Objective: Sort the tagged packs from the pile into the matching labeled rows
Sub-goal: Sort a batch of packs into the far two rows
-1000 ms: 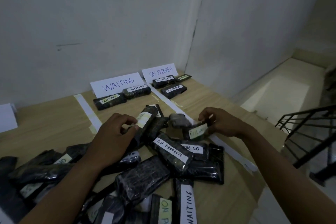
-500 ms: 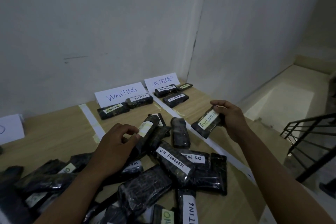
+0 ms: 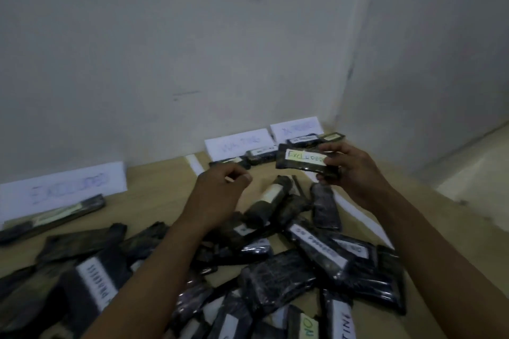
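And the black plastic-wrapped pack [image 3: 301, 166] is up off the heap! The right hand [image 3: 355, 176] has lifted it clear and turned it level, thumb under, fingers curled over its right end, and the pale tag reads EXCLUDED. The left hand [image 3: 220, 195] has let go of the dark pack with the blank white tag [image 3: 271, 197], which now lies just beyond its knuckles. That hand hovers over the pile with fingers curled in, and it's empty as far as I can see.

So the tag is read and the destination is settled: it belongs far out to the left of the left hand, where the white paper EXCLUDED sign [image 3: 63, 187] has swung into view against the wall, with one long dark pack [image 3: 55, 215] already lying in front of it.

Beyond the hands, the WAITING sign [image 3: 239, 143] and the blurred third sign [image 3: 296, 126] stand behind their own short rows, right behind the held pack. A white tape strip [image 3: 195, 166] marks the lane edge just past the left hand.

What's in the way? The left forearm crosses the direct line, and the loose pile of tagged packs [image 3: 275, 270] sprawls under both arms on the wooden table [image 3: 154, 190]. I'd guess a hand-over to the left, or a carry over that arm.
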A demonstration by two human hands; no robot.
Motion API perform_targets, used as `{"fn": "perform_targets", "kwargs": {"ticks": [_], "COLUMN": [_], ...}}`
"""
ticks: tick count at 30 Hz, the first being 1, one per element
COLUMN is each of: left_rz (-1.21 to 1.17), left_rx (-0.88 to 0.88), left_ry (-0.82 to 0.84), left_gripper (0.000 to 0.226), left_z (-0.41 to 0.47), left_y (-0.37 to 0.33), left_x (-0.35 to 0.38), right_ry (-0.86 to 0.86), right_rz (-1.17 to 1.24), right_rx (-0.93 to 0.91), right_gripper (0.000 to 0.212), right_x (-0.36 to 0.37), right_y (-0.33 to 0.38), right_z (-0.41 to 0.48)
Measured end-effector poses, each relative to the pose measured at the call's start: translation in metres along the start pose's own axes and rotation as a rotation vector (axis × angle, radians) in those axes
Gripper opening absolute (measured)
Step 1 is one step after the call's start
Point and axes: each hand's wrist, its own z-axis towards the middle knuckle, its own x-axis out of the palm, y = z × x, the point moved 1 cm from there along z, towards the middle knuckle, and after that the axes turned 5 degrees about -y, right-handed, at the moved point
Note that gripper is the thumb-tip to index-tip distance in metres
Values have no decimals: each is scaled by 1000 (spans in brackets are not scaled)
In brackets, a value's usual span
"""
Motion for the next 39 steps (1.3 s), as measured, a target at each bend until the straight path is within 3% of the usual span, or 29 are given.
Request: {"fn": "perform_targets", "kwargs": {"ticks": [4, 11, 20, 27, 31, 34, 39], "left_rz": [310, 627, 582, 574, 603, 614, 624], "left_rx": [-35, -163, -63, -50, -43, -24, -12], "left_ry": [78, 39, 30, 2, 13, 17, 9], "left_gripper": [15, 13, 18, 21, 22, 22, 22], "left_z": [-4, -51, -61, -60, -58, -59, -60], "left_y": [7, 76, 107, 112, 110, 108, 100], "left_x": [-53, -135, -133, -130, -129, -128, -127], "right_ry": [136, 376, 523, 558, 616, 713, 661], "right_rz": [-85, -367, -619, -1019, -1032, -1090, -1062], "right_rx": [-8, -80, -36, -266, -395, -440, -456], "right_gripper": [19, 15, 11, 19, 34, 34, 33], "right_x": [58, 184, 275, 295, 292, 292, 279], "right_y": [6, -12, -59, -83, -85, -87, -74], "right_z": [1, 8, 43, 52, 46, 42, 30]}}
